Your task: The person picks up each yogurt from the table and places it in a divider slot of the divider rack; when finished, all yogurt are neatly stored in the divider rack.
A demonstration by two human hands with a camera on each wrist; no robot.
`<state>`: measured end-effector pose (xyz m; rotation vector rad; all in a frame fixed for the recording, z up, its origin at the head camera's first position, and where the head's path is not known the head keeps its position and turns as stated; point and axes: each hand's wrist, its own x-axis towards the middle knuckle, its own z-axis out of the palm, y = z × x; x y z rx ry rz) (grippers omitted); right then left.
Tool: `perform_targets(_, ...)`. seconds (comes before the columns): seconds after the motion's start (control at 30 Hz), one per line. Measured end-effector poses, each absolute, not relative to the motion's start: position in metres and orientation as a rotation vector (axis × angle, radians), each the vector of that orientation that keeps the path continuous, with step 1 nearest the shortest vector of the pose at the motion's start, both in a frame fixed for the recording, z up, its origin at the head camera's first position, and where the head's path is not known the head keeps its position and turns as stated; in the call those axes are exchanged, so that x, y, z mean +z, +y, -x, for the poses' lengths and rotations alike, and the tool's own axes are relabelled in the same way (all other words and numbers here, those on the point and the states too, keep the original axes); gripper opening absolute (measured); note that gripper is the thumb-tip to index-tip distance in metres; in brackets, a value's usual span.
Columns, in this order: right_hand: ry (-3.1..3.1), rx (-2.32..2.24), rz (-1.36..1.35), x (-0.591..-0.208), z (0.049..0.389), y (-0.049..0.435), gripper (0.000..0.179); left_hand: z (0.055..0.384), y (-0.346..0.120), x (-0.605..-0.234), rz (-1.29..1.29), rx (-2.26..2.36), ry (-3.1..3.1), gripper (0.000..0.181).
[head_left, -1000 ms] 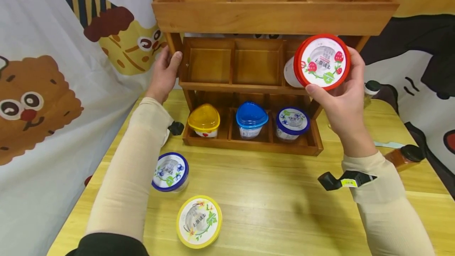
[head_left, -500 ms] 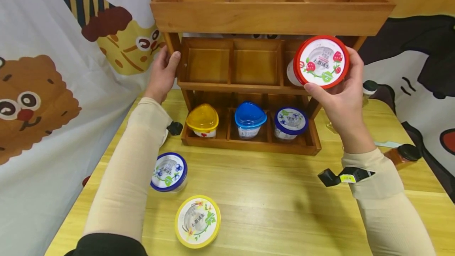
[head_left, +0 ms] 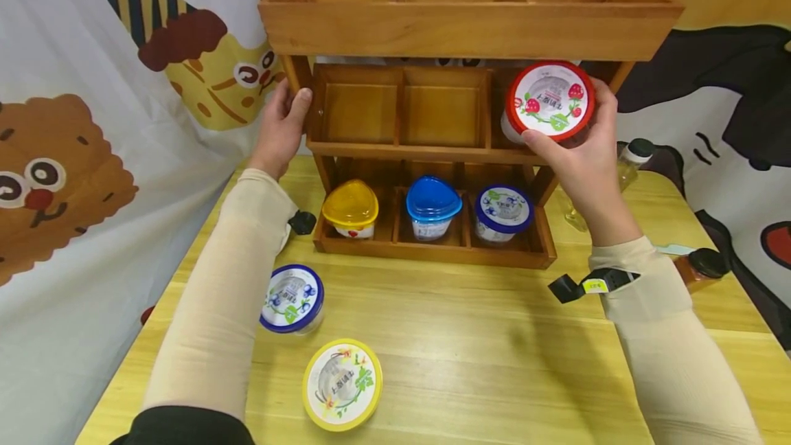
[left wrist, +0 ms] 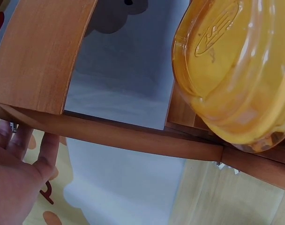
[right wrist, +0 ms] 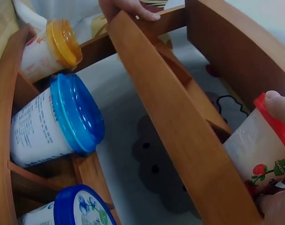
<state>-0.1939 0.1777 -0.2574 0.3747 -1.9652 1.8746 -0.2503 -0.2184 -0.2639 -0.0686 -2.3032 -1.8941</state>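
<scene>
My right hand [head_left: 583,139] grips a red-lidded tub [head_left: 550,101] with strawberries on its lid. The tub sits tilted at the right compartment of the rack's middle tier, its base partly hidden by the front rail. In the right wrist view, the thumb lies on the lid rim of the tub [right wrist: 262,150]. My left hand [head_left: 281,126] holds the left end of the wooden rack [head_left: 469,31], thumb in front and fingers behind. On the bottom tier stand a yellow-lidded cup [head_left: 351,204], a blue-lidded cup [head_left: 434,201] and a dark-blue-lidded blueberry tub [head_left: 504,211].
Another blueberry tub [head_left: 293,299] and a yellow-lidded tub [head_left: 342,384] stand on the wooden table [head_left: 457,335] in front. To the right are a dark-capped clear bottle [head_left: 632,160], a black-lidded jar [head_left: 704,268] and a pale-green utensil [head_left: 673,249]. Printed cloth [head_left: 55,33] hangs behind.
My right hand has moved the red-lidded tub slightly left and farther into the right middle compartment. The left hand keeps its place on the rack.
</scene>
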Motion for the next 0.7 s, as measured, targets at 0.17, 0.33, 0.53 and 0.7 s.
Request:
perform_targets(0.17, -2.062, 1.801, -0.322, -0.265, 0.209, 0.184, 0.092, 0.251, -0.218, -0.264, 0.068, -1.900, -2.293, 0.061)
perform_targets(0.33, -2.234, 1.631, -0.237, -0.266, 0.214, 0.187, 0.094, 0.250, -0.218, -0.263, 0.058, -1.899, -2.309, 0.062)
perform_targets(0.53, -2.338, 1.528, -0.207, -0.267, 0.215, 0.188, 0.097, 0.254, -0.220, -0.266, 0.057, -1.873, -2.327, 0.064)
perform_targets(0.7, -2.376, 1.537, -0.181, -0.265, 0.216, 0.191, 0.098, 0.268, -0.225, -0.277, 0.080, -1.888, -2.285, 0.061)
